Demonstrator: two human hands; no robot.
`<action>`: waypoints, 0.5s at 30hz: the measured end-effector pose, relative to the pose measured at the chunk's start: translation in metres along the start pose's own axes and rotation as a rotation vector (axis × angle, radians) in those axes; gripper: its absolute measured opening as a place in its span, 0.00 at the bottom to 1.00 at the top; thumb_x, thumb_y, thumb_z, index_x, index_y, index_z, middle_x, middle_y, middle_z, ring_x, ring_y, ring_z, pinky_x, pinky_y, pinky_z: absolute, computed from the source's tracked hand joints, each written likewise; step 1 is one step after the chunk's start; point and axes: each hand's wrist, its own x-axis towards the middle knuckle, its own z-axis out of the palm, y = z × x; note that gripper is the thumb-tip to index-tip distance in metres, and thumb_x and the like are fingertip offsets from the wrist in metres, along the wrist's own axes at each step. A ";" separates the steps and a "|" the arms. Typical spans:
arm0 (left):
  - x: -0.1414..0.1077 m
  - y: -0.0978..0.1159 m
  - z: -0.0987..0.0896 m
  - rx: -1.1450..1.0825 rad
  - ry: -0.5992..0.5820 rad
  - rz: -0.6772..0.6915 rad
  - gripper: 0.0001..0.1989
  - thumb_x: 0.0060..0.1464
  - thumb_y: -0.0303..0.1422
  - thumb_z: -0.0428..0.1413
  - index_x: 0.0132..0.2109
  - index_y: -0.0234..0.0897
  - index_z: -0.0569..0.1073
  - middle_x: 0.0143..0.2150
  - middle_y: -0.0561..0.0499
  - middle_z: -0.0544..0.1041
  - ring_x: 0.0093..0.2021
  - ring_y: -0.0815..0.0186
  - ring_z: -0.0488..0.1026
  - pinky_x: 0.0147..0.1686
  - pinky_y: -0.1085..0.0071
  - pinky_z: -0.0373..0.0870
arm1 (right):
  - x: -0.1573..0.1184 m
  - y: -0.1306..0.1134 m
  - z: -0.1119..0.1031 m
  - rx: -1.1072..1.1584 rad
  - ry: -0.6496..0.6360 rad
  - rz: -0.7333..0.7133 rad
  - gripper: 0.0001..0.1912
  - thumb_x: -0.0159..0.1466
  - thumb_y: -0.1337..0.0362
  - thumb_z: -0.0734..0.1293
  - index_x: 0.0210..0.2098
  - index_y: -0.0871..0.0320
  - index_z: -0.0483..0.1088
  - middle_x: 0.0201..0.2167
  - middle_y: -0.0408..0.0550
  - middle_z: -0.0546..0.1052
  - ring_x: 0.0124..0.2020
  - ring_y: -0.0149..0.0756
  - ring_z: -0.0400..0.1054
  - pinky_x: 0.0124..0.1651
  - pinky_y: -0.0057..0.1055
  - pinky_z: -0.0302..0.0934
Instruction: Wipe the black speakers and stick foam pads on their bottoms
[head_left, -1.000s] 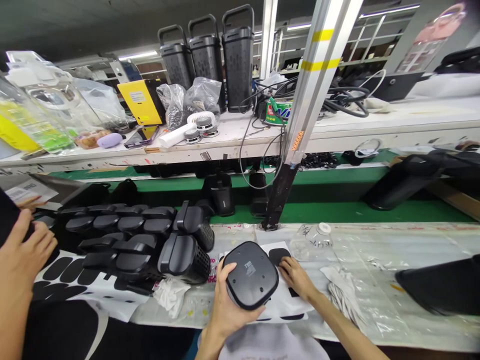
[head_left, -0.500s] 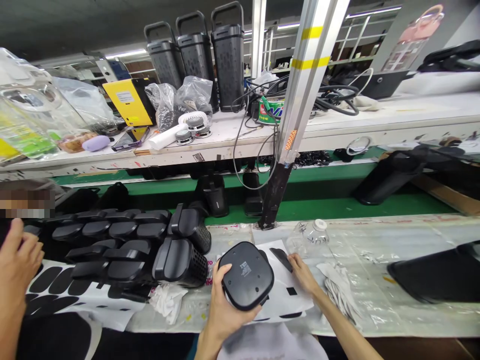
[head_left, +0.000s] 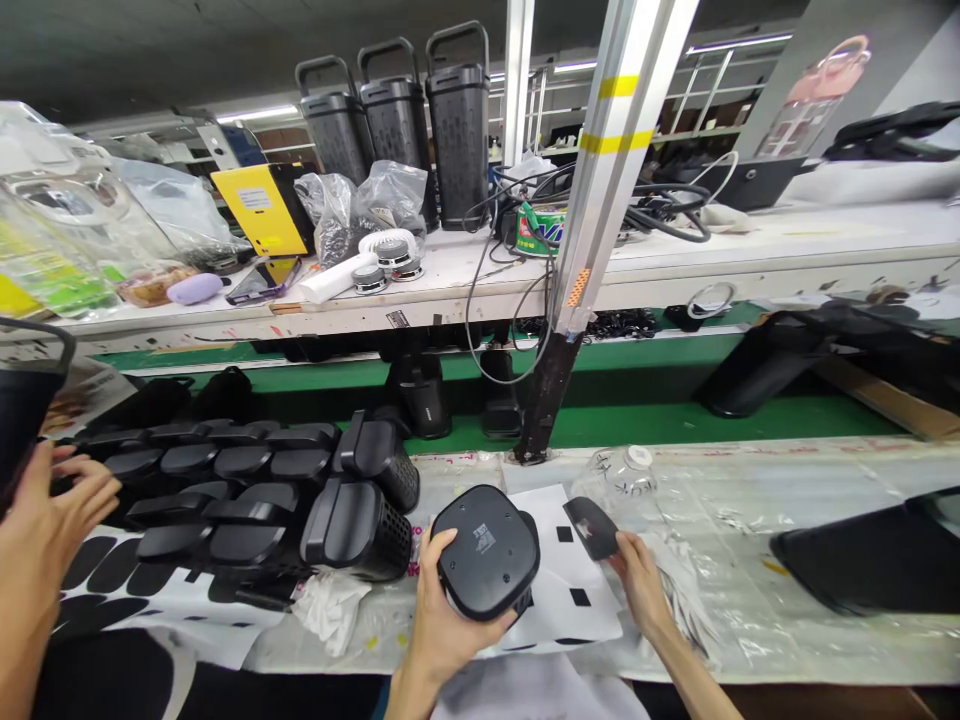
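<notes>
My left hand (head_left: 439, 610) is wrapped round a black speaker (head_left: 487, 550), thumb on its edge. Its rounded-square base faces up toward me, with screws near the corners and a small printed label in the middle. Between the fingers of my right hand (head_left: 636, 575) is a thin black rounded pad (head_left: 592, 527), held by its right end and apart from the speaker. Below both hands lies a white backing sheet (head_left: 551, 620) with small black squares and dark shapes on it. The speaker hides part of this sheet.
Several black speakers (head_left: 356, 530) stand in rows on the left. A crumpled white cloth (head_left: 330, 610), a clear bottle (head_left: 626, 478) and white gloves (head_left: 682, 590) lie about. A metal post (head_left: 600, 200) rises at the back. A co-worker's hand (head_left: 45, 540) holds a dark object at far left.
My right hand has lifted the black pad off the white sheet and drawn it to the right. The speaker stays in my left hand. At left, the co-worker's hand now shows with a dark object.
</notes>
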 end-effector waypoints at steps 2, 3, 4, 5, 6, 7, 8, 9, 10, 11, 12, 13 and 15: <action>0.000 -0.004 -0.001 0.024 -0.041 0.014 0.44 0.32 0.37 0.68 0.57 0.46 0.58 0.60 0.44 0.62 0.63 0.43 0.62 0.59 0.43 0.63 | -0.007 -0.004 -0.007 0.020 0.115 -0.027 0.26 0.52 0.36 0.63 0.31 0.54 0.65 0.28 0.44 0.73 0.31 0.39 0.69 0.35 0.36 0.66; -0.001 -0.005 -0.001 0.027 -0.053 0.016 0.44 0.32 0.37 0.68 0.57 0.46 0.58 0.60 0.44 0.62 0.62 0.43 0.62 0.59 0.44 0.63 | -0.010 -0.009 -0.010 0.024 0.173 -0.042 0.27 0.52 0.36 0.64 0.31 0.55 0.65 0.26 0.43 0.72 0.29 0.38 0.67 0.32 0.34 0.64; -0.001 -0.005 -0.002 0.025 -0.056 0.011 0.44 0.32 0.37 0.68 0.58 0.46 0.58 0.60 0.44 0.62 0.63 0.43 0.62 0.59 0.43 0.63 | -0.012 -0.015 -0.015 0.026 0.223 -0.057 0.27 0.51 0.37 0.65 0.31 0.55 0.65 0.23 0.41 0.70 0.26 0.36 0.64 0.29 0.33 0.62; 0.000 -0.004 -0.002 0.021 -0.050 0.003 0.45 0.32 0.37 0.68 0.58 0.45 0.57 0.59 0.43 0.63 0.63 0.42 0.61 0.59 0.42 0.62 | -0.014 -0.024 -0.019 0.029 0.262 -0.073 0.27 0.52 0.37 0.66 0.32 0.56 0.65 0.21 0.39 0.68 0.23 0.33 0.61 0.26 0.31 0.59; 0.001 -0.002 -0.002 0.019 -0.040 -0.004 0.45 0.31 0.36 0.68 0.57 0.44 0.57 0.59 0.42 0.63 0.64 0.41 0.60 0.60 0.41 0.60 | -0.017 -0.034 -0.023 0.033 0.285 -0.091 0.27 0.52 0.37 0.66 0.32 0.56 0.65 0.19 0.38 0.65 0.21 0.31 0.58 0.24 0.29 0.55; 0.002 0.001 -0.002 0.016 -0.040 0.004 0.45 0.31 0.36 0.68 0.58 0.42 0.57 0.59 0.40 0.62 0.64 0.41 0.59 0.60 0.39 0.59 | -0.019 -0.047 -0.027 0.038 0.293 -0.111 0.26 0.53 0.38 0.66 0.33 0.56 0.65 0.17 0.36 0.63 0.19 0.30 0.56 0.22 0.28 0.53; 0.004 0.005 -0.003 0.011 -0.054 0.033 0.45 0.32 0.35 0.67 0.58 0.42 0.56 0.60 0.39 0.61 0.64 0.42 0.59 0.60 0.38 0.58 | -0.022 -0.062 -0.030 0.043 0.288 -0.129 0.25 0.55 0.39 0.67 0.34 0.55 0.65 0.16 0.35 0.61 0.18 0.29 0.54 0.22 0.28 0.51; 0.006 0.009 -0.004 0.007 -0.078 0.085 0.44 0.34 0.34 0.67 0.58 0.42 0.56 0.62 0.37 0.59 0.65 0.43 0.58 0.60 0.38 0.58 | -0.026 -0.079 -0.031 0.045 0.273 -0.160 0.23 0.56 0.41 0.67 0.35 0.55 0.65 0.15 0.35 0.62 0.18 0.30 0.55 0.22 0.28 0.52; 0.009 0.013 -0.006 0.004 -0.098 0.147 0.43 0.35 0.34 0.67 0.58 0.43 0.55 0.64 0.36 0.55 0.66 0.43 0.57 0.60 0.39 0.58 | -0.032 -0.097 -0.030 0.044 0.245 -0.202 0.21 0.58 0.43 0.67 0.36 0.55 0.66 0.16 0.36 0.63 0.19 0.31 0.57 0.24 0.29 0.55; 0.012 0.017 -0.008 0.002 -0.113 0.209 0.42 0.36 0.33 0.67 0.57 0.43 0.55 0.66 0.36 0.52 0.66 0.44 0.55 0.60 0.39 0.59 | -0.038 -0.115 -0.026 0.042 0.206 -0.262 0.19 0.59 0.46 0.67 0.37 0.54 0.67 0.18 0.38 0.67 0.22 0.32 0.62 0.29 0.30 0.60; 0.015 0.021 -0.010 0.002 -0.125 0.261 0.42 0.37 0.32 0.67 0.57 0.43 0.55 0.67 0.35 0.49 0.67 0.44 0.55 0.59 0.39 0.59 | -0.045 -0.134 -0.021 0.035 0.144 -0.366 0.16 0.62 0.49 0.66 0.38 0.54 0.68 0.22 0.42 0.72 0.26 0.35 0.67 0.34 0.33 0.64; 0.017 0.024 -0.012 0.006 -0.132 0.295 0.42 0.37 0.32 0.67 0.57 0.43 0.55 0.68 0.35 0.48 0.67 0.44 0.55 0.59 0.39 0.60 | -0.053 -0.151 -0.013 0.028 0.053 -0.483 0.12 0.64 0.52 0.65 0.39 0.54 0.69 0.30 0.46 0.76 0.32 0.38 0.71 0.39 0.37 0.66; 0.019 0.029 -0.015 0.025 -0.150 0.319 0.42 0.36 0.32 0.68 0.57 0.43 0.55 0.67 0.34 0.50 0.66 0.45 0.56 0.58 0.40 0.62 | -0.069 -0.181 0.006 -0.023 -0.154 -0.726 0.06 0.66 0.60 0.64 0.40 0.53 0.70 0.45 0.52 0.76 0.46 0.43 0.71 0.48 0.42 0.67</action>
